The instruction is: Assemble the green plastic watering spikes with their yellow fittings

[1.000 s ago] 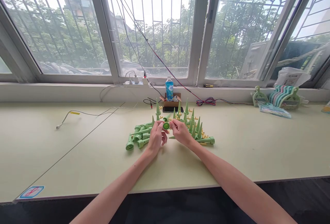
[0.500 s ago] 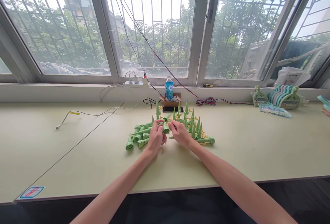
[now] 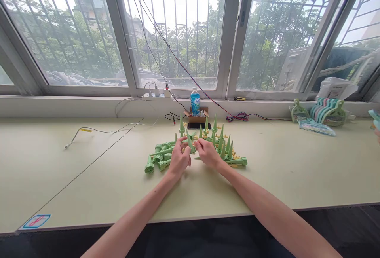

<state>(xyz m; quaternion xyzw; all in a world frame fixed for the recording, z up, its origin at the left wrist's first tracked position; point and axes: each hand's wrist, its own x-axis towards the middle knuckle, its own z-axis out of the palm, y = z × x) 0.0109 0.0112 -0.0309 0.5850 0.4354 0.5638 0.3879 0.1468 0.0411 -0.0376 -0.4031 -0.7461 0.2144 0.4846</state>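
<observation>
Between finger and thumb of my left hand (image 3: 179,159) is a green plastic watering spike (image 3: 189,140), its point up and its wide socket end low. Close beside its socket, my right hand (image 3: 208,153) is pinched; whatever its fingertips hold is hidden. To the left lies a heap of green spikes (image 3: 163,153) with round open sockets. Several upright spikes (image 3: 229,151) stand behind and right of my right hand, with small yellow valve pieces (image 3: 236,156) among them. One more spike (image 3: 242,162) lies flat at the right of the group.
Behind the spikes are a dark phone (image 3: 192,126), a small cardboard box (image 3: 194,119) and a blue bottle (image 3: 195,103). Cables (image 3: 237,117) run along the wall. Dustpans (image 3: 331,112) stand at the right. Another person's hand (image 3: 378,132) shows at the right edge with something light blue.
My left hand has turned the spike from socket facing me to point up. My right hand stays nearly still. Another person's hand has appeared at the right edge.
</observation>
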